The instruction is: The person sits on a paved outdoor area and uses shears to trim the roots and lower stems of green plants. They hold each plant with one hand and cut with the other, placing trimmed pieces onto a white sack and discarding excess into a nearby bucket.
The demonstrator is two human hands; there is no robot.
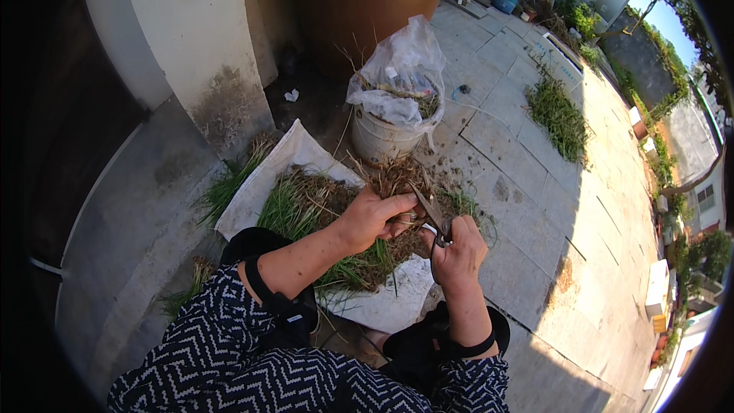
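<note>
My left hand (375, 215) grips a small bunch of plant stems (404, 221), its thumb laid across them. In my right hand (461, 249) is a pair of scissors (431, 209), blades pointing up and left beside the bunch. Whether the blades touch the stems is hard to tell. Below my hands, a white woven sack (395, 295) lies spread on the ground. On it rests a heap of green grass-like plants (295, 206) with brown roots and soil. Dry brown roots or stalks (395, 175) lie just beyond my fingers.
A white bucket (375, 137) lined with a clear plastic bag (416, 51) holds plant waste ahead. Another green bunch (232, 180) lies left of the sack, against a stained wall pillar (200, 40). Cut greenery (556, 112) lies on the paving (527, 201) to the right.
</note>
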